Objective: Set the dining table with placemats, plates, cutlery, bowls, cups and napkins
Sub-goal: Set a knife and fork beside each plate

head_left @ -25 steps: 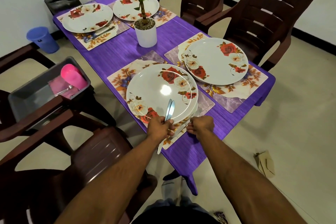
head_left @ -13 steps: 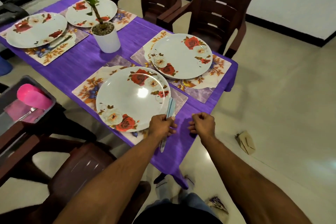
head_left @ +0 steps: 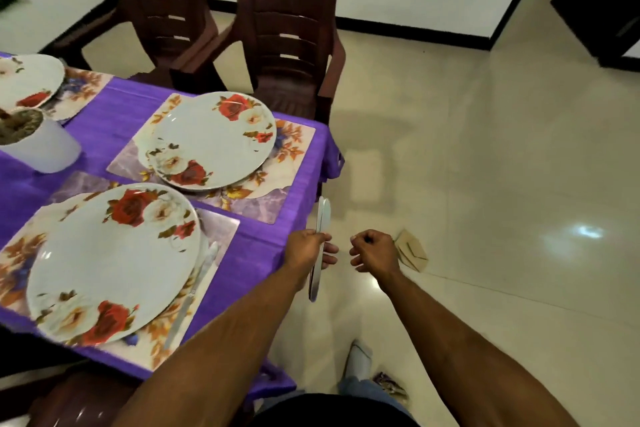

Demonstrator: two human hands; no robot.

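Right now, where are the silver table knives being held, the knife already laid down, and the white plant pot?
silver table knives [head_left: 323, 215], head view, blades above left hand
laid silver knife [head_left: 194, 298], head view, mid-length
white plant pot [head_left: 45, 149], head view, side wall

1. Left hand [head_left: 307, 250]: forearm extended forward, fingers curled, gripping slim silver metal knives [head_left: 320, 246] held upright mid-shaft.
2. Right hand [head_left: 375, 251]: forearm extended alongside, fingers curled into a loose fist, holding nothing, just beside the left.

Two silver knives [head_left: 321, 246] upright in left hand [head_left: 308, 250], past purple table's corner. Third knife [head_left: 194, 291] lies on floral placemat [head_left: 180, 333], right of near rose-patterned plate [head_left: 114, 263]. Second plate [head_left: 211, 140] on own placemat [head_left: 287, 146] beyond.
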